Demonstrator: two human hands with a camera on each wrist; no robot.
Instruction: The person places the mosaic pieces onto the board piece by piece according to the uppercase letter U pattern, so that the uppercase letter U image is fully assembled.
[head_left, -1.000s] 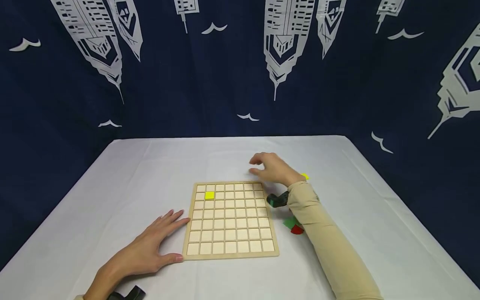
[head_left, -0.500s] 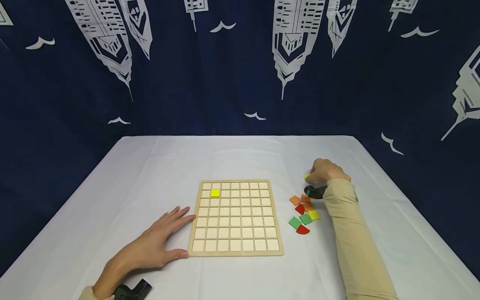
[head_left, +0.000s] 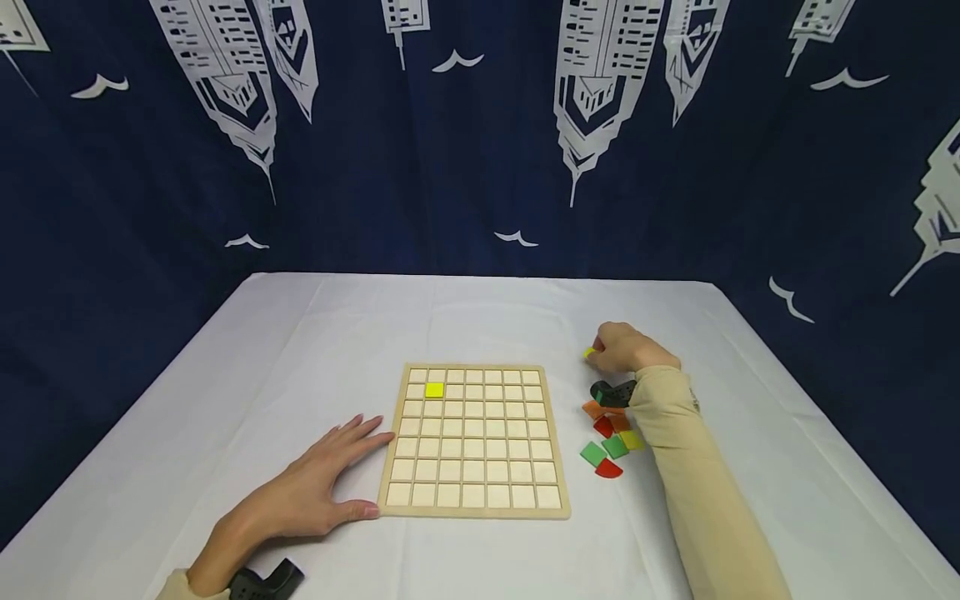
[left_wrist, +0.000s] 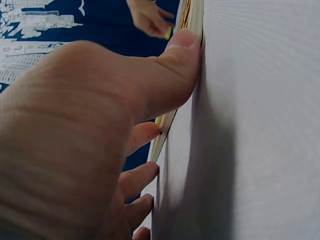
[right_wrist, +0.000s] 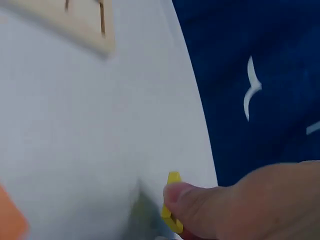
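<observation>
Pinching a thin yellow tile (right_wrist: 173, 177), the right fingers (right_wrist: 197, 204) curl while spread left fingers (head_left: 369, 446) touch a square-gridded wooden board (head_left: 474, 450).

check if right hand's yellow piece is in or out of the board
Out: the right hand pinches the yellow piece, tablecloth showing between it and the board.
</observation>
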